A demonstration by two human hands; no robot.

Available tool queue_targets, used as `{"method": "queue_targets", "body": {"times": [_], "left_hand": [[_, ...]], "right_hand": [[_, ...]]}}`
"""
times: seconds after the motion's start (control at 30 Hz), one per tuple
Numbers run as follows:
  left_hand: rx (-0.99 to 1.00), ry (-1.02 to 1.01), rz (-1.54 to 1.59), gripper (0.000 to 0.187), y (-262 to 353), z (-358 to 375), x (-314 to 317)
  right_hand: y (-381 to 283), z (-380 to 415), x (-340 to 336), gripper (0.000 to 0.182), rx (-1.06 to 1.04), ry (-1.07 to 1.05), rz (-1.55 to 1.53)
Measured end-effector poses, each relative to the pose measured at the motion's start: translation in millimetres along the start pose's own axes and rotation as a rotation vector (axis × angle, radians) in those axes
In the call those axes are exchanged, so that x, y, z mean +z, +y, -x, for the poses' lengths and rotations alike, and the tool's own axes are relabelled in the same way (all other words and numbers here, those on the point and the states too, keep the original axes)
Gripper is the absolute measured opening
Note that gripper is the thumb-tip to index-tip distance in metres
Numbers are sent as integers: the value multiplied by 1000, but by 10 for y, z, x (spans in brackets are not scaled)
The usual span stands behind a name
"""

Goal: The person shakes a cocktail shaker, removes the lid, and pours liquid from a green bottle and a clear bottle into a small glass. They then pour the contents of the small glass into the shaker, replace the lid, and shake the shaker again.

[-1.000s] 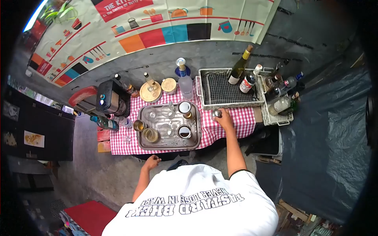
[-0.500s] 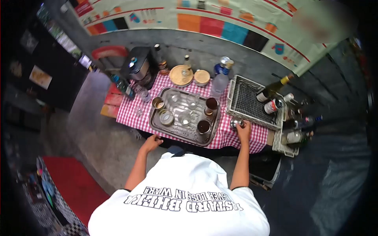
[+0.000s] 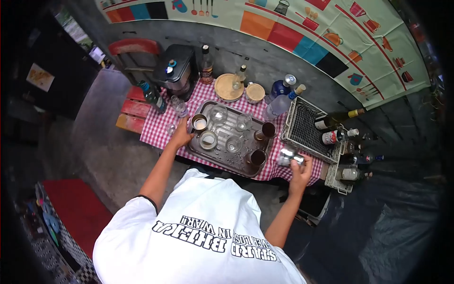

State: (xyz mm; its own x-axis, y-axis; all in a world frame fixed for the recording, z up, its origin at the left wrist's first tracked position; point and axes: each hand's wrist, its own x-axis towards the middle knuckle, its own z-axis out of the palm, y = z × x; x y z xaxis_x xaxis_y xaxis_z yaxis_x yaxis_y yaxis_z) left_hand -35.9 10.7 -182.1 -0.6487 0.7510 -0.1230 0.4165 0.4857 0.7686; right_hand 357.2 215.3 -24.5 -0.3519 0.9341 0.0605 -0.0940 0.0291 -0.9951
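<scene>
My left hand (image 3: 181, 135) reaches over the left edge of the metal tray (image 3: 216, 163), thumb and fingers apart, beside a metal cup (image 3: 199, 123) and just below a small clear bottle (image 3: 179, 107). My right hand (image 3: 300, 173) grips a shiny metal container (image 3: 290, 157), slightly blurred, above the checked cloth right of the tray. On the tray stand several clear glasses, among them a round one (image 3: 233, 144), a pale-rimmed glass jar (image 3: 208, 140) and two dark-mouthed cups (image 3: 265, 131).
A wire basket (image 3: 307, 148) with bottles stands right of the tray. Behind the tray are a wooden-lidded jar (image 3: 255, 93), a round wooden board (image 3: 229, 87), a large clear bottle (image 3: 279, 108) and a dark bottle (image 3: 206, 66). A black appliance (image 3: 175, 71) stands at the back left.
My left hand has moved from below the tray up to its left side by the metal cup. My right hand has raised the metal container off the cloth and tilted it. The view has shifted.
</scene>
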Motion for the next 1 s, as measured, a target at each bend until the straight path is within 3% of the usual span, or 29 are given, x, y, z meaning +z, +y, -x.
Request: {"method": "queue_targets", "body": {"times": [0.23,0.53,0.67,0.77,1.0], "left_hand": [[194,-282,-108,103,-252,-513,127],[256,-483,121,95,-417,-753,214],[192,-459,307,91,-573,-799,346],[283,-440,384,89,-559,-846,347],[368,-345,463,84,276,-563,-364]], "right_hand": [[141,390,1011,37,117,-35,-114],[298,658,1587,32,159,75,35],[292,727,1741,32,160,123,43],[288,736,1836,33,147,154,33],[228,707,1990,35,120,140,4]]}}
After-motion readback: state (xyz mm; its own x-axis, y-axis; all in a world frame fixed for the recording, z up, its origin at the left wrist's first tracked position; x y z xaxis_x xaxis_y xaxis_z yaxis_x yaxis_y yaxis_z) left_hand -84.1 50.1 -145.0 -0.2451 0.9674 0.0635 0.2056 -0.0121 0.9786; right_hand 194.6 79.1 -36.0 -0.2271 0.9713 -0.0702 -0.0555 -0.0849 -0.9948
